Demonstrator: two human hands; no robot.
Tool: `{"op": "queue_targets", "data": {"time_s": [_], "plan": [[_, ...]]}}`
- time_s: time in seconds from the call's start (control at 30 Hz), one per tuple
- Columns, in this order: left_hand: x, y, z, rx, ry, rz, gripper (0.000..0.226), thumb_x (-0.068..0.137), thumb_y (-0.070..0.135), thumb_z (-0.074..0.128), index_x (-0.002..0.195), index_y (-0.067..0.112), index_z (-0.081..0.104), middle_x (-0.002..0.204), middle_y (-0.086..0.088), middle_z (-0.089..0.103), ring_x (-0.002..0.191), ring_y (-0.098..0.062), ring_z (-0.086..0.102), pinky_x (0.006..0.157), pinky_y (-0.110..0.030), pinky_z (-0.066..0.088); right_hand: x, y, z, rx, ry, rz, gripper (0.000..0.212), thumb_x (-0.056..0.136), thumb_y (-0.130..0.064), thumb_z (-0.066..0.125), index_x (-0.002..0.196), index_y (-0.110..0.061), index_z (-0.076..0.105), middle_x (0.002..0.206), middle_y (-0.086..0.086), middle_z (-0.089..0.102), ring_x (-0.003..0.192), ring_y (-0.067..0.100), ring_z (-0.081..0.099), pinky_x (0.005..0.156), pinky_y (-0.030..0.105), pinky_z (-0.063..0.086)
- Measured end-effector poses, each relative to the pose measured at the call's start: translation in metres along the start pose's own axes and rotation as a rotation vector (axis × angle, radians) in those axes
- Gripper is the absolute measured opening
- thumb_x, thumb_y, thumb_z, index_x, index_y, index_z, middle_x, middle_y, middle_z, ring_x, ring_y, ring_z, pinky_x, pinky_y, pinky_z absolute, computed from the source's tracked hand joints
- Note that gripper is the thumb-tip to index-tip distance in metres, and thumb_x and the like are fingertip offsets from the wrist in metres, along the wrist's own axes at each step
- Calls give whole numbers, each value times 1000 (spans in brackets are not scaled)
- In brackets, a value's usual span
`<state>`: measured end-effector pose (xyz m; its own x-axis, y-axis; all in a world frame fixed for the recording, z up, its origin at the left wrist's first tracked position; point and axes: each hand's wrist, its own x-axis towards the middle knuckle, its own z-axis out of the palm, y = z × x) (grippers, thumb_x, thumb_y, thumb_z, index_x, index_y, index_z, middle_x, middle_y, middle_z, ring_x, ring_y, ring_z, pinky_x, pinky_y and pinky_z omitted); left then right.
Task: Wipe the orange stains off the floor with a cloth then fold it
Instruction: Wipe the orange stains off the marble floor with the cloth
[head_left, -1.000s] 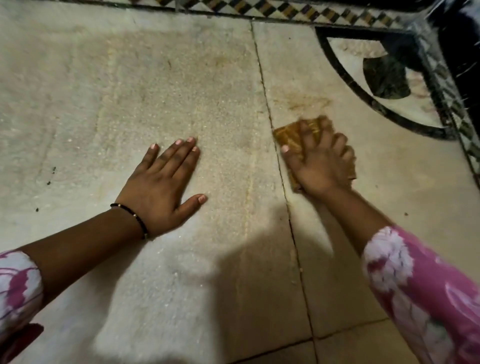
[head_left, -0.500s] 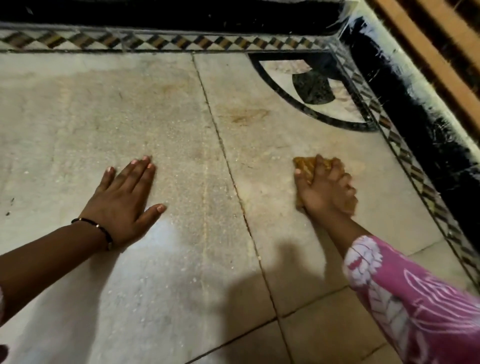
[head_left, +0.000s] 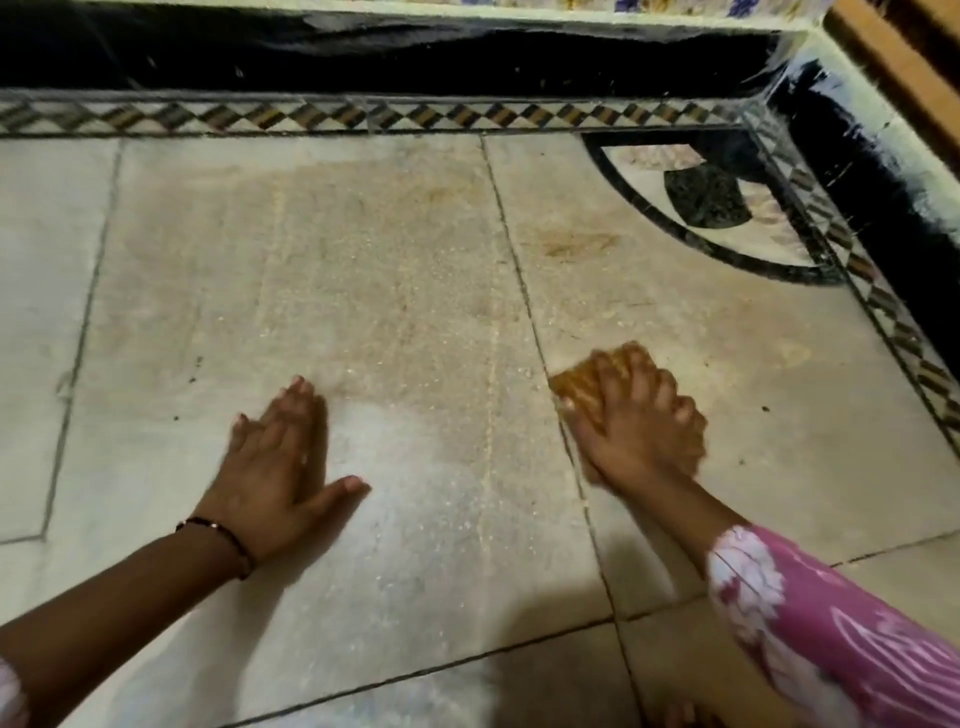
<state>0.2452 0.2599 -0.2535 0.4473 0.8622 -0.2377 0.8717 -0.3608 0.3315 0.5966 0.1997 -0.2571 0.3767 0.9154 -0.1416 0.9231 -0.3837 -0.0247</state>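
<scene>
The right hand (head_left: 636, 421) lies on top of the orange cloth (head_left: 582, 382), its fingers (head_left: 613, 374) loosely spread and curled over the bunched fabric, pressing it flat against the floor (head_left: 363, 291). Only the far-left corner of the cloth shows past the fingertips; the rest is hidden under the palm, so its shape and any long axis cannot be told. The cloth sits just right of the dark floor joint (head_left: 524, 291) that runs away from the person toward the patterned border (head_left: 363, 117).

The relation that matters is cloth to orange stain (head_left: 576, 244). The clearest smear lies on the same slab as the cloth, also right of the joint, but well farther away, between the cloth and the border and just beside the curved black inlay (head_left: 727, 228). It stretches crosswise, roughly parallel to the border. From the fingers it lies nearly straight ahead, a touch to the left. A fainter orange tinge (head_left: 431, 195) shows across the joint, nearer the border.

The left hand (head_left: 280, 467) rests flat on the floor left of the joint, fingers together and thumb splayed, holding nothing; it looks like a brace. The right hand is the nearer one to the stain, so the likely move is a forward push of the cloth along the joint. Folding is not yet begun.
</scene>
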Motion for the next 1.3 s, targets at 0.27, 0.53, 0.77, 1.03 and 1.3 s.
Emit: {"op": "queue_targets", "data": {"time_s": [0.27, 0.53, 0.77, 1.03, 1.3], "plan": [[-16, -6, -1, 112, -27, -31, 126, 49, 87, 21, 145, 12, -12, 150, -2, -21, 142, -19, -11, 112, -43, -8, -38, -121, 11, -45, -62, -669, 70, 88, -65, 28, 149, -36, 11, 159, 5, 11, 141, 41, 15, 108, 63, 10], [-27, -22, 10, 94, -24, 82, 106, 75, 85, 21, 148, 9, 15, 155, -9, 12, 142, -19, 11, 114, -45, 10, 36, -84, -2, 39, -69, -383, 78, 77, -80, 26, 146, -46, 11, 160, -4, 4, 141, 34, 11, 110, 55, 13], [-16, -31, 11, 76, -13, 158, 108, 73, 84, 35, 148, 8, 14, 157, -9, 11, 144, -20, 11, 114, -43, 4, 30, -150, 6, -89, -26, -842, 75, 83, -69, 36, 148, -39, 12, 160, 2, 8, 142, 42, 9, 108, 63, 10], [-18, -27, 9, -67, 19, 7, 104, 73, 76, 42, 148, 9, 13, 157, -9, 9, 144, -21, 8, 114, -50, 6, 18, -53, 3, -14, -107, -1268, 52, 88, -33, 42, 137, -19, 38, 143, 12, 45, 133, 40, 34, 106, 62, 27], [1, 25, -65, -224, -351, -298, 127, 52, 91, 47, 147, 12, 18, 157, -6, 13, 142, -24, 17, 113, -48, 21, -12, -99, -124, 965, -261, -235, 40, 78, -16, 50, 116, -20, 60, 98, -10, 63, 86, 1, 58, 81, 9, 46]]}}
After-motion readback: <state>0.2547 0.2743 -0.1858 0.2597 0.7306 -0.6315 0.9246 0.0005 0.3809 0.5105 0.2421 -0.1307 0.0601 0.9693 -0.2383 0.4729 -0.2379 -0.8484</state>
